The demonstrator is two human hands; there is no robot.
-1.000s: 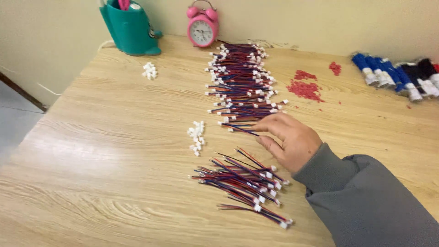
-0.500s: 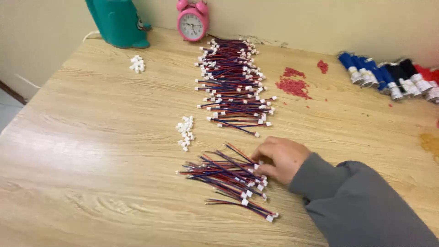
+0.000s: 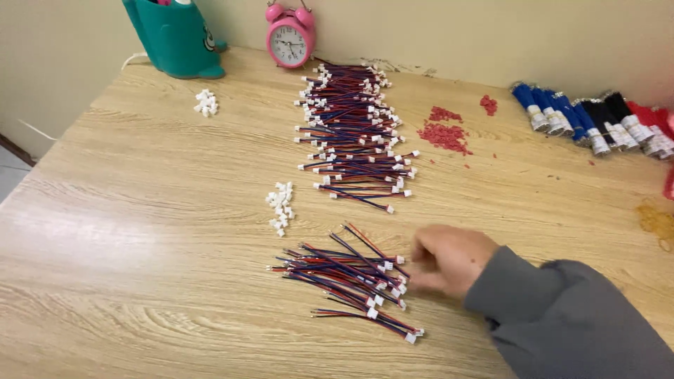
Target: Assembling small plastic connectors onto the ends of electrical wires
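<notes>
The right hand [image 3: 449, 261], blurred and loosely curled, was laid against the connector ends of a small pile of thin red-and-blue wires [image 3: 347, 277] on the grained wooden table [image 3: 140, 231]; whether a wire was pinched could not be told. White plastic connectors [image 3: 280, 207] were scattered just beyond the pile.

Soft, even indoor light fills the scene, neither dim nor harsh. A pale sheen of glare lies across the wooden table [image 3: 105, 224] at the left, washing out the grain there. Shadows are faint and short, hugging the wire bundles [image 3: 347, 277] and the pink alarm clock [image 3: 290, 38]. The right hand [image 3: 449, 260] is smeared by motion blur, its fingers indistinct. Everything else looks reasonably sharp, with slight softness at the far right edge.
</notes>
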